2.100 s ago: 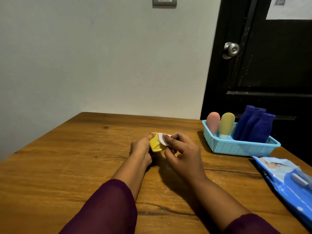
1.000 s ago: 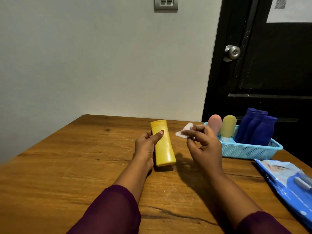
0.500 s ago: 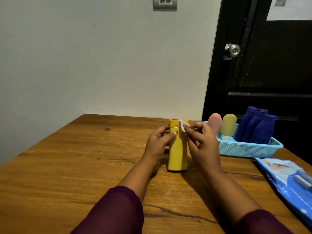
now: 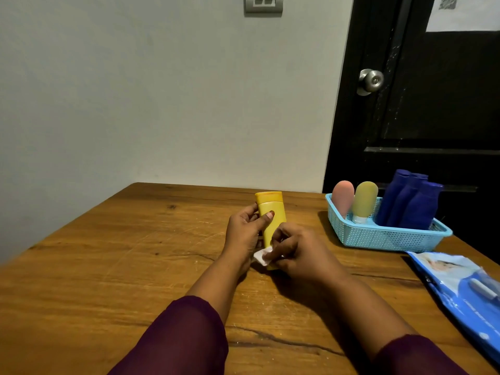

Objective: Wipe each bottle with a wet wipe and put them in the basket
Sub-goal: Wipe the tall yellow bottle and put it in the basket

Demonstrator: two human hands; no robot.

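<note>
1. While the left hand [image 4: 243,234] is wrapped around the yellow bottle [image 4: 276,221], thumb across the front and fingers curled behind, the bottle stands pretty much upright, cap end up, near the middle of the wooden table [image 4: 108,266].
2. The right hand [image 4: 300,253] has its fingers curled in, pinching a small white wet wipe [image 4: 262,256] right against the bottom part of the bottle. The wipe pokes out on the left side of the fingers, low down by the left wrist.
3. I can't tell whether the bottle's base is actually sitting on the wood, since the hands cover most of it.
4. Off to the right, well apart from the hands, there's a light blue basket [image 4: 378,239]. It's holding a pink bottle [image 4: 343,197], a pale yellow bottle [image 4: 365,198] and a bunch of dark blue bottles [image 4: 411,204], all leaning toward the back.
5. A blue wipes pack [image 4: 460,282] lies flat near the right edge of the table, just in front of the basket.
6. Both arms have dark maroon sleeves [image 4: 184,339].
7. Behind the basket there's a black door [image 4: 433,117] with a silver knob [image 4: 371,81].
</note>
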